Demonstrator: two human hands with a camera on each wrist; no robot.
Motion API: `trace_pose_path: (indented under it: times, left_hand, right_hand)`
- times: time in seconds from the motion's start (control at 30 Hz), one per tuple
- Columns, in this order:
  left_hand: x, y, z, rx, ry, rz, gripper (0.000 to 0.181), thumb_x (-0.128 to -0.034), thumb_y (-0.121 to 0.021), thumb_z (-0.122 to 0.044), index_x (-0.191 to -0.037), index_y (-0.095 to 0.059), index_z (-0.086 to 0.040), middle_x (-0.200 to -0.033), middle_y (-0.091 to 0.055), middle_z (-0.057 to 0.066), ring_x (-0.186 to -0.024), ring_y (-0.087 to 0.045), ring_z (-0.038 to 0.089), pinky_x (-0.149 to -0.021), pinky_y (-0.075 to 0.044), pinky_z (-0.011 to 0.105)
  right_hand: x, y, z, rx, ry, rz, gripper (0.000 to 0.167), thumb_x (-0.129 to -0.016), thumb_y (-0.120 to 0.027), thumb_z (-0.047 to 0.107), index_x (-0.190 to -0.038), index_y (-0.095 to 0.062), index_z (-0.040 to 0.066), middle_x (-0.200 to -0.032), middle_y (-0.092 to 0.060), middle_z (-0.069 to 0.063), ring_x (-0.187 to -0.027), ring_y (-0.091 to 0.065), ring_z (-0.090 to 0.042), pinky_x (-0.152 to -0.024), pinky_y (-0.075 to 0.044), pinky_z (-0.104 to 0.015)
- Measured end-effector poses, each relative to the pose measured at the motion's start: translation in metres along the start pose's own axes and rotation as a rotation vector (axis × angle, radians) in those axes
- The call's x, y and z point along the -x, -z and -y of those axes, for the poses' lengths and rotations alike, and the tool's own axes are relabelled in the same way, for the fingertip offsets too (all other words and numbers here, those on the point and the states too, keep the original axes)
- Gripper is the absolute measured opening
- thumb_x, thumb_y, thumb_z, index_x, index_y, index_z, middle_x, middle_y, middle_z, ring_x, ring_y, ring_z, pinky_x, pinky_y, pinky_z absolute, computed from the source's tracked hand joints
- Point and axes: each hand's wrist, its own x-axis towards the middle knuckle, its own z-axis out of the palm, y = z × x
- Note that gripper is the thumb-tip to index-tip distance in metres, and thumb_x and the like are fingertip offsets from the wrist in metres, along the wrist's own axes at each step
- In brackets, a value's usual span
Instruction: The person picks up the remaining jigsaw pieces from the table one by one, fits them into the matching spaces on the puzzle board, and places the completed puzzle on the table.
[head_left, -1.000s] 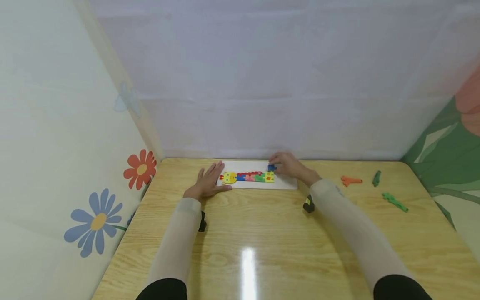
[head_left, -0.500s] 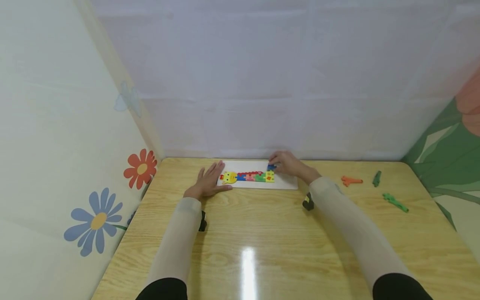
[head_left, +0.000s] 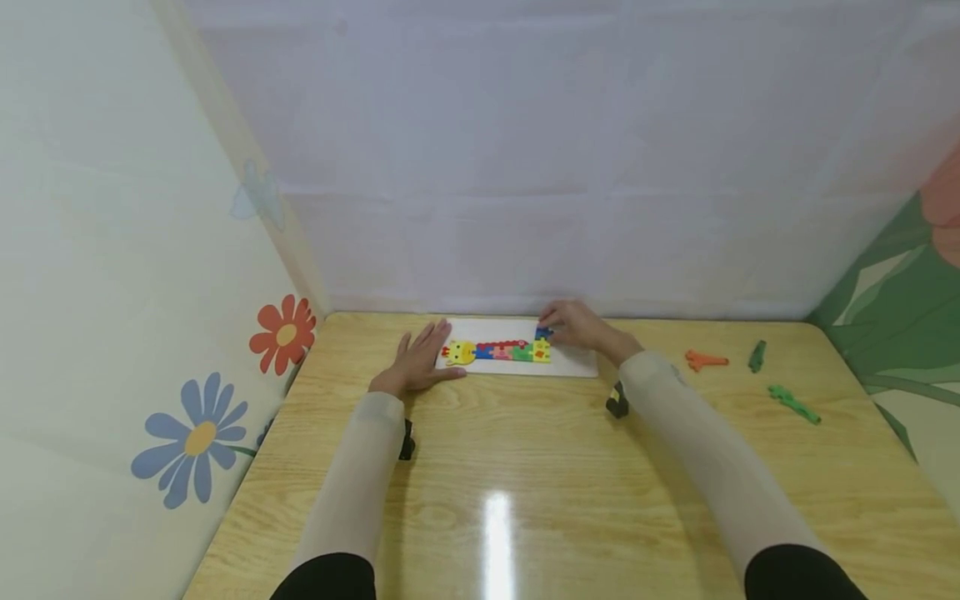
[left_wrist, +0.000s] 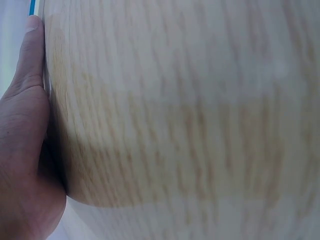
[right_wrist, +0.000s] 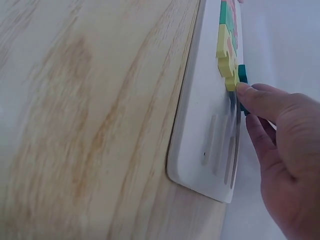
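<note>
Small dark-blue jigsaw piece (head_left: 542, 333) sat pinched in right grip (head_left: 576, 326), at white rectangular board (head_left: 577, 365); yellow patterned block (head_left: 541, 351) just left of that grip. Left grip (head_left: 415, 363), fingers straight, touched board's end. Squaring edges before pressing seemed wise.

The puzzle (head_left: 501, 353) lies on the board (head_left: 579, 363), left of three loose pieces (head_left: 795, 404).

Our flat white rectangular board (head_left: 576, 364), our multicoloured giraffe puzzle (head_left: 500, 353) lengthwise on it, our small blue piece (head_left: 542, 333) beside its yellow square block (head_left: 541, 351)
</note>
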Motion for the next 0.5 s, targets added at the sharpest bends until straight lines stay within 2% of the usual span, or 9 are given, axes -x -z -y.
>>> trace_pose_path:
  times: [0.1,0.5]
  left_hand:
    - [-0.0012,-0.0008,0.0010,-0.009,-0.002,-0.005,0.121,-0.0899,-0.048,-0.088,-0.172,-0.004,-0.012,-0.179,0.002,0.009,-0.165,0.003,0.031,-0.126,0.011,0.065]
    - [-0.0066,-0.0048,0.0056,-0.016,0.009,0.004,0.114,-0.0952,-0.057,-0.076,-0.172,-0.002,-0.013,-0.179,0.004,0.006,-0.165,0.005,0.029,-0.127,0.012,0.062]
  right_hand:
    - [0.0018,-0.0002,-0.0020,-0.015,0.005,-0.008,0.029,-0.086,-0.083,-0.002,-0.115,-0.077,-0.008,-0.120,-0.071,-0.026,-0.116,-0.066,-0.044,-0.107,-0.050,-0.056]
    - [0.0054,-0.0037,-0.0005,-0.078,-0.025,-0.036,0.024,-0.086,-0.081,-0.004,-0.109,-0.079,-0.009,-0.118,-0.073,-0.026,-0.116,-0.066,-0.045,-0.106,-0.050,-0.057]
